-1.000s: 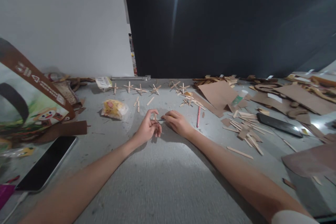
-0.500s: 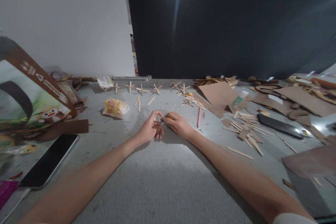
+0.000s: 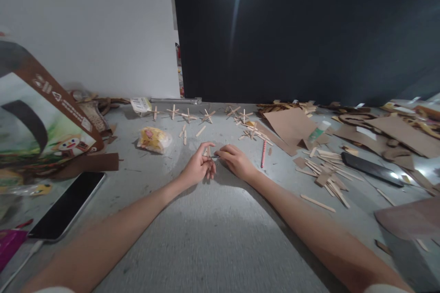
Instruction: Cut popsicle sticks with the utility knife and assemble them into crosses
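Pinched between the fingers of my left hand point(image 3: 196, 167) is a small wooden craft stick piece point(image 3: 207, 151), mostly covered by the fingers. My right hand point(image 3: 236, 161) is closed just to its right, on a small tool with a dark, thin tip point(image 3: 216, 155) that points at the stick. A bit of yellow shows at its fingers; the tool's exact kind is hidden. Beyond the hands, several crossed craft stick shapes point(image 3: 208, 116) stand in a row along the back of the table. A red patterned stick point(image 3: 263, 154) lies to the right of my right hand.
Loose craft sticks point(image 3: 332, 178) and brown cardboard point(image 3: 288, 126) cover the right side, with a glue stick point(image 3: 319, 132) and a black phone-like object point(image 3: 371, 169). On the left are a yellow packet point(image 3: 153, 140), a charging phone point(image 3: 67, 208) and a printed bag point(image 3: 51, 119).
The view has shifted slightly, so the table things appear a little further right. My hands stay together around the stick, with the right hand's tip slightly further from the left fingers.
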Motion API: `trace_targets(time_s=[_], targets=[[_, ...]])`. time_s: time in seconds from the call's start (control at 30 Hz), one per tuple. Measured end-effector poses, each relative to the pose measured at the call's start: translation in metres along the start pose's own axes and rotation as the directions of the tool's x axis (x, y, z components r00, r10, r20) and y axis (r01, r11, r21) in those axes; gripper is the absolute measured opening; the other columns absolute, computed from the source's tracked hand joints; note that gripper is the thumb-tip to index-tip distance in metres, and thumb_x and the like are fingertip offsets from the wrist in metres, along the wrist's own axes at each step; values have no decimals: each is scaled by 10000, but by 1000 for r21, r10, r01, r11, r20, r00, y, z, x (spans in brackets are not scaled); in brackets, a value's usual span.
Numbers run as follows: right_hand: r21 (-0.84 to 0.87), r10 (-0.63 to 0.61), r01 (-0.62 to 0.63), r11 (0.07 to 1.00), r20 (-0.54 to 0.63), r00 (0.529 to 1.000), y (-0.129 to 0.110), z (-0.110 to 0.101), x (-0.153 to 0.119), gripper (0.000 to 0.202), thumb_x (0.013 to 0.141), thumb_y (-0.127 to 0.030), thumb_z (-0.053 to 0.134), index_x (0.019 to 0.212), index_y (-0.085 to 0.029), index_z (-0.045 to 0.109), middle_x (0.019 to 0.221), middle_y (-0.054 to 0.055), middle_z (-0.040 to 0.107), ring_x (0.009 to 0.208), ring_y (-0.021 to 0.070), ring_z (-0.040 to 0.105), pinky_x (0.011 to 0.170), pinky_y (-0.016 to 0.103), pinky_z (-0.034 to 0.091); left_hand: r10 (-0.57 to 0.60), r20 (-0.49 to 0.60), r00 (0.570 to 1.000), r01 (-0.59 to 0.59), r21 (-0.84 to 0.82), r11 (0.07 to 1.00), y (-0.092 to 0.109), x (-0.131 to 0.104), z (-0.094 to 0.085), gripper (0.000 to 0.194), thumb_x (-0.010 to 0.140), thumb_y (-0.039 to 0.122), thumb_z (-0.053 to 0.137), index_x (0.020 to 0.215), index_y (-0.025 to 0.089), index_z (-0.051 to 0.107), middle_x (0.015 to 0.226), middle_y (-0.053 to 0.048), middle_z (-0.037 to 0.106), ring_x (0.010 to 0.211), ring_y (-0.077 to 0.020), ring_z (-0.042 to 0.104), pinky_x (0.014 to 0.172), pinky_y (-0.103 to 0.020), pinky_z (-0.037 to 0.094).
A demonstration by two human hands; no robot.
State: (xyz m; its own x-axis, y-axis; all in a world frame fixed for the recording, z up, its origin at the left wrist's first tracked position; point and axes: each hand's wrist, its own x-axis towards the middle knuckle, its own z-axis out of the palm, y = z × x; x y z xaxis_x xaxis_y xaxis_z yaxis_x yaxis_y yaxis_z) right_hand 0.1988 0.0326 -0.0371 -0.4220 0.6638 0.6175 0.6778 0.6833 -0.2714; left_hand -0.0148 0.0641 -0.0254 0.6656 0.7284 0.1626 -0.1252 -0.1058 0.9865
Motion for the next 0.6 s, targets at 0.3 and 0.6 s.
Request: trace_targets(time_s=[0.3, 0.6], targets=[[-6, -23, 24, 1000, 42, 999, 1, -1, 0, 354, 1119, -278, 390, 1240, -234, 720, 1067, 123, 703, 962, 255, 620, 860, 408, 537, -36, 14, 999, 35, 71, 997, -8, 2, -2, 654, 843, 150, 552, 1474, 221, 395, 594, 73, 665, 391, -106, 542, 425, -184, 355], [-46, -24, 25, 999, 35, 999, 0, 2, -1, 331, 1096, -226, 436, 1288, -243, 705, 1076, 128, 695, 974, 261, 635, 863, 411, 546, -46, 20, 999, 44, 59, 997, -7, 1, -2, 627, 885, 214, 600, 1478, 227, 396, 622, 62, 671, 405, -108, 573, 420, -178, 376]])
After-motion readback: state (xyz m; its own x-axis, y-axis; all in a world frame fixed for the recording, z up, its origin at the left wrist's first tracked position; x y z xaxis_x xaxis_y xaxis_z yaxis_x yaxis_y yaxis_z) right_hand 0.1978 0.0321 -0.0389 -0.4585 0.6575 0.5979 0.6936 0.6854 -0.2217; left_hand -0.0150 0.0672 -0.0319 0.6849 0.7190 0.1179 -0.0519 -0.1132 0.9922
